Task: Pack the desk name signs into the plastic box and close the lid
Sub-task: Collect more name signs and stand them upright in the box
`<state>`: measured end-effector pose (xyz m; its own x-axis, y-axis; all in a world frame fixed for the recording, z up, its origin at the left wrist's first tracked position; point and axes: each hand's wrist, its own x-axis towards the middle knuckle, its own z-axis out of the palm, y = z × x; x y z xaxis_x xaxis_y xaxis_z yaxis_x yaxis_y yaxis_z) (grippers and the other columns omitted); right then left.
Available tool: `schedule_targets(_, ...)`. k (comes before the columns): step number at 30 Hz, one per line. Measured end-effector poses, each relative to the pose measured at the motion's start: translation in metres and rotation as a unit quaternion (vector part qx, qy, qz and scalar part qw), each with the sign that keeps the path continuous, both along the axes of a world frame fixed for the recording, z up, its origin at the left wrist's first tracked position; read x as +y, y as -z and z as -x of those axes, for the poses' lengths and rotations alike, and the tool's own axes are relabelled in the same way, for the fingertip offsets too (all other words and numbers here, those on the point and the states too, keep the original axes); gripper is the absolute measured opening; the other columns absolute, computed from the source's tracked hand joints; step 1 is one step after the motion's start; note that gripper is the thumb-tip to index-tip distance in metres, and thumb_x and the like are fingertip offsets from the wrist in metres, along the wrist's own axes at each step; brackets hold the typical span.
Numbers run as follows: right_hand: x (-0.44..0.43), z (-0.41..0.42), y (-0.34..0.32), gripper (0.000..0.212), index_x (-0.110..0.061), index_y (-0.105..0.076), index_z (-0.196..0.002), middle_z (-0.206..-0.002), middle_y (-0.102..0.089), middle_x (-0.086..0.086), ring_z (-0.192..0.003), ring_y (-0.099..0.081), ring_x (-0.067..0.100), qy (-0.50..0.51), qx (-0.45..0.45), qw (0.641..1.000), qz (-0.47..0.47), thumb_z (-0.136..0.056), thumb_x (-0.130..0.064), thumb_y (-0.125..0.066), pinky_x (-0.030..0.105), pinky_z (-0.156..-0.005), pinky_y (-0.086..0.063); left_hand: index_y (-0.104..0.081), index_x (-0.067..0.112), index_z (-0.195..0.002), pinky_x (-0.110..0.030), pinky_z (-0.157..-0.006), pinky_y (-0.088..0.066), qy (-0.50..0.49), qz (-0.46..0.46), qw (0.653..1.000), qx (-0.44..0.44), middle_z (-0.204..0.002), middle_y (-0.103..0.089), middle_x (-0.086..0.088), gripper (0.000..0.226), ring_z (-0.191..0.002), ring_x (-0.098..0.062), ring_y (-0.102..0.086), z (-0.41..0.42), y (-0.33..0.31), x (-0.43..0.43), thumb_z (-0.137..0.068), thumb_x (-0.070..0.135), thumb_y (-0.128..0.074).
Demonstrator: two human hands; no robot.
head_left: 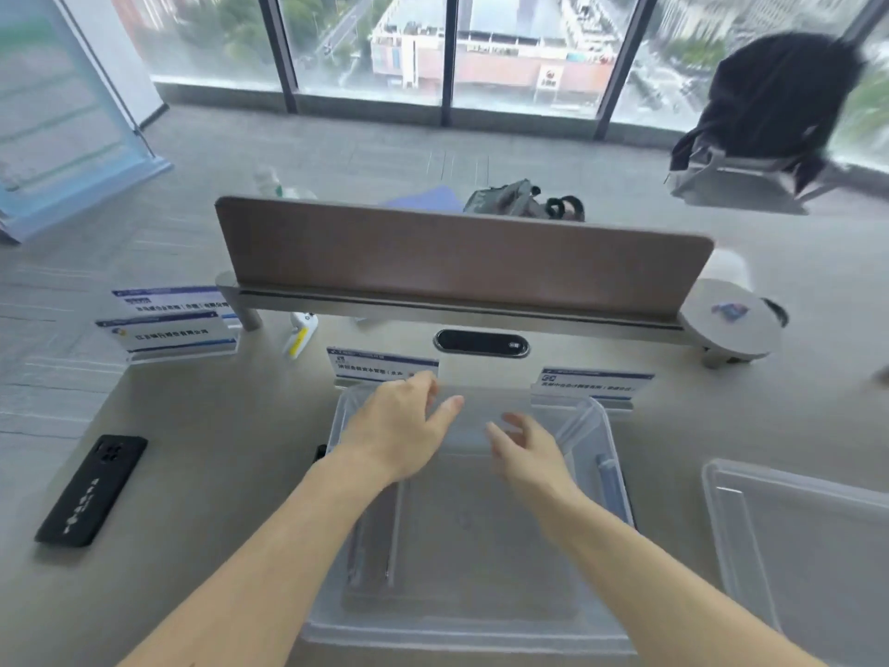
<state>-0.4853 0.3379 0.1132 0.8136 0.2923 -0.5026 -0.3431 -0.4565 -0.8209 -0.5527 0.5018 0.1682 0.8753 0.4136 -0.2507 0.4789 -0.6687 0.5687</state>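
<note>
A clear plastic box (596, 474) stands open in front of me with nothing visible inside. Its clear lid (808, 560) lies flat on the desk to the right. Behind the box's far rim stand two desk name signs, one at the left (370, 368) and one at the right (594, 383). Two more name signs (168, 329) stand one behind the other at the desk's far left. My left hand (399, 430) hovers over the box's far left corner, fingers apart, just short of the left sign. My right hand (524, 450) is over the box's middle, fingers spread, holding nothing.
A black phone (91, 488) lies at the left on the desk (216, 474). A brown divider panel (462, 257) on a metal rail runs along the desk's back, with a white and yellow device (299, 334) under it. A chair with black clothing (769, 113) stands by the windows.
</note>
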Motion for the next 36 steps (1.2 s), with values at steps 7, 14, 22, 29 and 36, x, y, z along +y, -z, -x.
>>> schedule_targets(7, -0.050, -0.057, -0.163, 0.044, -0.019, -0.048, -0.137, -0.111, -0.062, -0.003, -0.103, -0.063, 0.016, 0.069, -0.137, 0.987, -0.053, -0.097, -0.036, -0.060, 0.046, -0.093, -0.057, -0.067, 0.024, -0.117, -0.017, -0.082, -0.048, 0.072, 0.055, 0.980, -0.179, -0.108, -0.073, 0.010, 0.029, -0.093, -0.001, -0.066, -0.049, -0.126, -0.018, -0.099, 0.044, -0.058)
schedule_targets(14, -0.103, -0.083, -0.214, 0.043, -0.022, -0.053, -0.133, -0.113, -0.064, -0.005, -0.092, -0.062, 0.016, 0.120, -0.174, 0.976, -0.057, -0.095, -0.040, -0.063, 0.049, -0.096, -0.056, -0.066, 0.024, -0.120, -0.010, -0.076, -0.044, 0.084, 0.105, 0.965, -0.225, -0.108, -0.070, 0.014, 0.027, -0.094, 0.003, -0.064, -0.086, -0.160, -0.045, -0.099, 0.040, -0.061)
schedule_targets(22, -0.146, -0.134, -0.168, 0.037, -0.027, -0.061, -0.119, -0.111, -0.067, -0.008, -0.111, -0.063, 0.017, 0.131, -0.167, 0.977, -0.026, -0.088, -0.047, -0.066, 0.049, -0.103, -0.051, -0.066, 0.023, -0.119, -0.021, -0.077, -0.050, 0.032, 0.148, 0.975, -0.161, -0.109, -0.071, 0.007, 0.029, -0.096, -0.008, -0.069, -0.132, -0.099, -0.070, -0.093, 0.036, -0.071)
schedule_targets(29, -0.170, -0.204, -0.070, 0.030, -0.026, -0.064, -0.112, -0.107, -0.069, -0.008, -0.106, -0.065, 0.015, 0.118, -0.131, 0.984, -0.007, -0.087, -0.041, -0.069, 0.047, -0.100, -0.054, -0.069, 0.023, -0.111, -0.037, -0.100, -0.054, -0.005, 0.172, 0.980, -0.102, -0.108, -0.073, 0.007, 0.023, -0.102, -0.012, -0.070, -0.176, -0.004, -0.089, -0.089, 0.025, -0.077)
schedule_targets(36, -0.181, -0.253, 0.031, 0.046, -0.019, -0.053, -0.132, -0.124, -0.063, 0.003, -0.108, -0.063, 0.021, 0.087, -0.087, 0.990, 0.065, -0.089, -0.011, -0.069, 0.042, -0.101, -0.051, -0.061, 0.021, -0.131, -0.027, -0.103, -0.046, 0.032, 0.113, 0.993, 0.015, -0.131, -0.063, 0.006, 0.051, -0.119, -0.010, -0.061, -0.218, 0.078, -0.075, -0.085, 0.029, -0.081)
